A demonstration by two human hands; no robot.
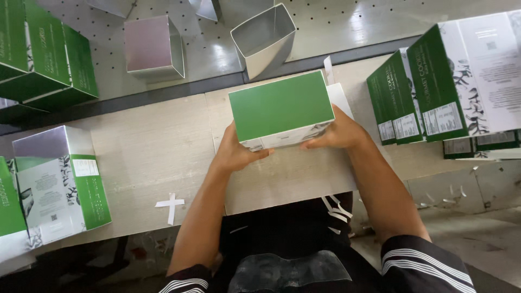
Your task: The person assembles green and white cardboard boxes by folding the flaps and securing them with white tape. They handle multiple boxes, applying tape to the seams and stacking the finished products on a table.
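1. Forearms in dark sleeves with white stripes reached forward from the bottom edge over the pale wood-grain surface (pixel 146 157).
2. Near the front edge of that surface, left of the arms, lay a small white paper strip shaped like a cross (pixel 171 204).
3. At the near left stood an assembled green-and-white printed carton with a silvery top face (pixel 59 182), well apart from the hands.
4. The left hand (pixel 234 153) had its grip pressed against the near-left lower corner of a rectangular green cardboard box with a white printed side (pixel 280 108), thumb along its front face.
5. The right hand (pixel 337 132) had its grip wrapped on the near-right corner of the same box, fingers lying along the front edge.
6. That box sat in the middle of the surface, between both hands, its plain green face turned upward.
7. To the right stood a row of upright green-and-white cartons (pixel 429 92), close together.
8. Farther off, on a perforated grey board (pixel 347 24), stood open silver-lined box shells (pixel 264 40).
9. At the far left, more green cartons (pixel 46 57) were stacked.
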